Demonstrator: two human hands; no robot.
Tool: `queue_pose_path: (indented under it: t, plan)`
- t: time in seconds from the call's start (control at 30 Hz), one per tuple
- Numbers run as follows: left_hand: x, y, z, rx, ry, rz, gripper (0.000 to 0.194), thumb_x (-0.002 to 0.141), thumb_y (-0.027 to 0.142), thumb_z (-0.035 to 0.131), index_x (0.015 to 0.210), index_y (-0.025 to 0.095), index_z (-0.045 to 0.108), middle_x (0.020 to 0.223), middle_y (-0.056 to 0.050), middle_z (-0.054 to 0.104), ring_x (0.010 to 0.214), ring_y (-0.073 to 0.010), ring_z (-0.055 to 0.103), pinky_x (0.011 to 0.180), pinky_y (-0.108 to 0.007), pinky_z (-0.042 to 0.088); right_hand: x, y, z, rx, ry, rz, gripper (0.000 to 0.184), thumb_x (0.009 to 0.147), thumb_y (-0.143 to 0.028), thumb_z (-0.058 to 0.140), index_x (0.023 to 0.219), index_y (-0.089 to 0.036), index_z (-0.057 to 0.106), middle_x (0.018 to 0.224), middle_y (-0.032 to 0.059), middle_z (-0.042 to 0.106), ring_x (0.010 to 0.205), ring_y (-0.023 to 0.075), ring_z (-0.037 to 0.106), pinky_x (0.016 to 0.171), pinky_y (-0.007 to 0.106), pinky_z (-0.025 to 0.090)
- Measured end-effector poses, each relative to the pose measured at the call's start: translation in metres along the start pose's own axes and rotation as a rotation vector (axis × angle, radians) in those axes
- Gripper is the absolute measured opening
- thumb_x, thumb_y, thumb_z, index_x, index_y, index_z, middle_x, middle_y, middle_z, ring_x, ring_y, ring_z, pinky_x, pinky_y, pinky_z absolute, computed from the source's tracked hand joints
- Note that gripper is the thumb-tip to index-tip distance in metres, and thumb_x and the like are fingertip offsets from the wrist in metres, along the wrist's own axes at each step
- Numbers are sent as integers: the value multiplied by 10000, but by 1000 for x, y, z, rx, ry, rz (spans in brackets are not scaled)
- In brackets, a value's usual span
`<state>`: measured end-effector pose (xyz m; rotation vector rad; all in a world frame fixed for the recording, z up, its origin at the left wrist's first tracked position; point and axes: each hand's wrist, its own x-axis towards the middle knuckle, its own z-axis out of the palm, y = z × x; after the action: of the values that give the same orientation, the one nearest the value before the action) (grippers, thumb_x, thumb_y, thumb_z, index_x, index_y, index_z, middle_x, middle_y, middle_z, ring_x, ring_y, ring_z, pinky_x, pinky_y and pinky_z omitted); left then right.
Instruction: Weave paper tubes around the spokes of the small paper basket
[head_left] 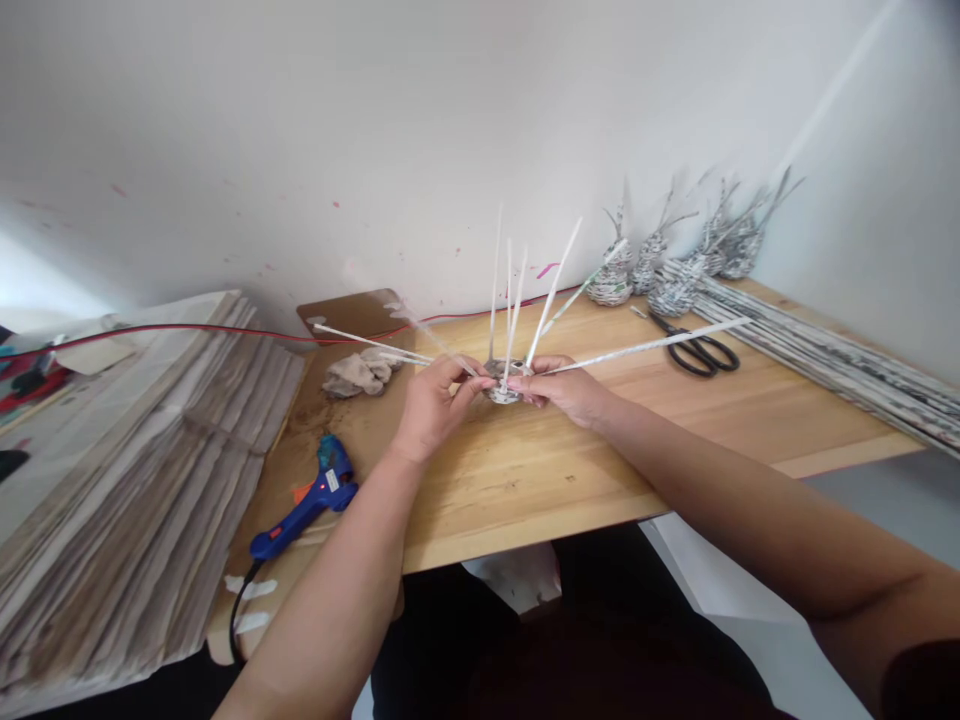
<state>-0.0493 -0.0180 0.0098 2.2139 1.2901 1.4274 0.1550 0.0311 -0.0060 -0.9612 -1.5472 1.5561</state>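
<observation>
Between my hands, at the middle of the wooden table, is a small round base woven from rolled newspaper [505,396]. Several thin white paper tubes [550,296] fan out from it, some standing upright and others slanting to both sides. My left hand [448,392] pinches the left side of the base, thumb and fingers closed around the root of a tube. On the right side, my right hand [561,387] is closed on the base too, its thumb pressing at the front. The fingers partly hide the weave.
A blue glue gun [315,498] lies left on cardboard, near a crumpled cloth [364,372] and a tall newspaper stack [172,440]. Black scissors [697,350], long paper tubes [825,350] and several woven paper pieces [611,275] are at right. A red cable [202,327] runs along the wall.
</observation>
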Motion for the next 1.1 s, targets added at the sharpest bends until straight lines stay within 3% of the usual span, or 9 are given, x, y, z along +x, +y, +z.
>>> queue_pose_path:
  t: [0.13,0.3,0.5,0.7,0.87,1.1]
  plan:
    - [-1,3,0,29,-41,-92,146,874,325,683,856,182,705,805,-21,716,714,-128,622,699,-242,477,-1,-1,1,-10,-9,5,391,613,-489,834,628,-156,629,537,-22,544,512,84,440,505,246,290]
    - [1,2,0,-4,-159,-102,213,825,316,725,999,194,731,989,-67,703,840,-162,628,674,-246,489,-2,-3,2,-4,-26,5,382,611,-475,829,632,-156,620,541,-26,533,526,86,438,514,246,294]
    - [1,1,2,68,-212,-128,127,760,233,773,854,180,706,904,-48,682,802,-164,607,680,-264,478,-1,-2,2,-32,-39,5,317,617,-406,825,647,-152,639,520,-36,539,518,87,440,525,255,302]
    - [1,-4,6,144,-240,-40,137,758,171,771,692,176,652,776,-26,671,786,-172,600,768,-310,456,-1,-2,3,-2,-92,-19,258,577,-303,847,617,-156,639,631,-13,640,632,117,553,660,289,423]
    - [2,-5,5,183,-173,-18,95,728,168,797,681,195,718,840,-43,708,874,-197,621,852,-347,448,0,2,3,12,-79,-18,273,574,-308,857,621,-163,631,646,-14,648,639,121,566,674,296,445]
    - [0,1,2,47,-271,-269,37,780,191,732,798,193,764,797,-23,711,744,-155,631,679,-264,452,2,6,0,-69,-70,-37,309,577,-363,863,640,-157,642,632,-14,632,609,115,540,629,282,425]
